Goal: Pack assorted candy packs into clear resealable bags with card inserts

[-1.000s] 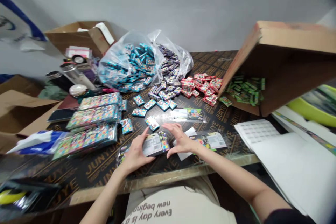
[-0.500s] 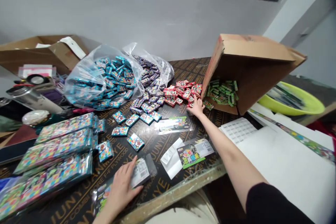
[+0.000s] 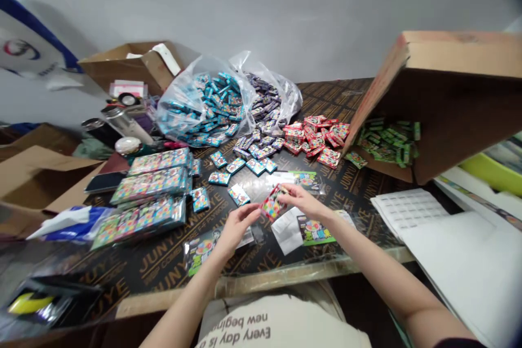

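Note:
A small red packet (image 3: 272,203) hangs above the dark table (image 3: 163,263), pinched between both hands. My right hand (image 3: 304,199) grips its right edge with closed fingers. My left hand (image 3: 237,224) touches its lower left corner with curled fingers. Below my hands lies a clear sleeve with a printed card (image 3: 206,245). Another printed card (image 3: 315,229) and a white paper slip (image 3: 287,231) lie by my right wrist. Behind are the pile of red packets (image 3: 316,135), loose blue and purple packets (image 3: 244,160) and a plastic bag of blue packets (image 3: 206,103).
A tipped cardboard box (image 3: 448,98) holds green packets (image 3: 385,141) at the right. Filled sleeves (image 3: 150,185) are stacked at the left. White sheets (image 3: 452,244) lie at the right, a yellow-green basin (image 3: 495,171) behind them. Open cartons (image 3: 36,185) and bottles (image 3: 122,122) crowd the left.
My right hand came back from the red pile with a red packet. My left hand lifted off the sleeve and met it. The camera swung back left.

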Tool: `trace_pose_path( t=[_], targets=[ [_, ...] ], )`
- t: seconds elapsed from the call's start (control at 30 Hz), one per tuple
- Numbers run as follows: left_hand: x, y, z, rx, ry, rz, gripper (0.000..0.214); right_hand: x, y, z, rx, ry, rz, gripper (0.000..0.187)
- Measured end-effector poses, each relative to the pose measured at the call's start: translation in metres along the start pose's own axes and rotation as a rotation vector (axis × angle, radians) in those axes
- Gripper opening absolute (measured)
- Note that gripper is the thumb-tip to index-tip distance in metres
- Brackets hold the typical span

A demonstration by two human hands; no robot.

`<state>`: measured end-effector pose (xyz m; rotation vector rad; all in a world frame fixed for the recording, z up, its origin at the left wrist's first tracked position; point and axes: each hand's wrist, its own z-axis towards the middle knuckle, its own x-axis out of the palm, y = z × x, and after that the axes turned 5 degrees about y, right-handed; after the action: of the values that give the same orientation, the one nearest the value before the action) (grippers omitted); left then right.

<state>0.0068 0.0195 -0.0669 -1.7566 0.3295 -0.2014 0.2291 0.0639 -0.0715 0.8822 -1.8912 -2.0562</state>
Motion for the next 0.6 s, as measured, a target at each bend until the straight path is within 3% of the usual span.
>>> trace_pose_path(
  t=[0.03, 0.07, 0.13, 0.2, 0.27, 0.37, 0.47, 0.53, 0.6],
  targets=[
    [0.006, -0.003, 0.0, -0.038, 0.027, -0.081, 0.031, 0.013, 0.007, -0.003, -0.013, 0.084, 0.085, 0.029],
    [0.01, -0.004, 0.0, -0.068, 0.03, -0.147, 0.029, 0.024, 0.012, -0.005, -0.014, 0.088, 0.103, 0.031],
    [0.016, -0.004, -0.002, -0.097, -0.027, -0.241, 0.028, 0.04, 0.019, -0.009, -0.049, -0.087, 0.001, 0.047],
    [0.019, -0.002, -0.006, -0.098, -0.109, -0.302, 0.03, 0.05, 0.023, -0.013, -0.143, -0.267, -0.191, 0.075],
    [0.02, 0.0, -0.011, -0.092, -0.137, -0.316, 0.032, 0.058, 0.025, -0.016, -0.243, -0.281, -0.357, 0.091],
    [0.01, 0.004, -0.019, -0.082, -0.095, -0.27, 0.034, 0.065, 0.024, -0.022, -0.291, -0.275, -0.443, 0.078],
    [-0.014, 0.017, -0.029, 0.039, -0.052, 0.178, 0.051, 0.065, 0.011, -0.025, -0.243, -0.354, -0.488, 0.068],
    [-0.031, 0.031, -0.034, 0.127, -0.028, 0.619, 0.081, 0.064, -0.003, -0.027, -0.204, -0.326, -0.555, 0.068],
    [-0.043, 0.044, -0.038, 0.149, 0.006, 0.906, 0.098, 0.066, -0.015, -0.028, -0.19, -0.251, -0.614, 0.072]
  ],
)
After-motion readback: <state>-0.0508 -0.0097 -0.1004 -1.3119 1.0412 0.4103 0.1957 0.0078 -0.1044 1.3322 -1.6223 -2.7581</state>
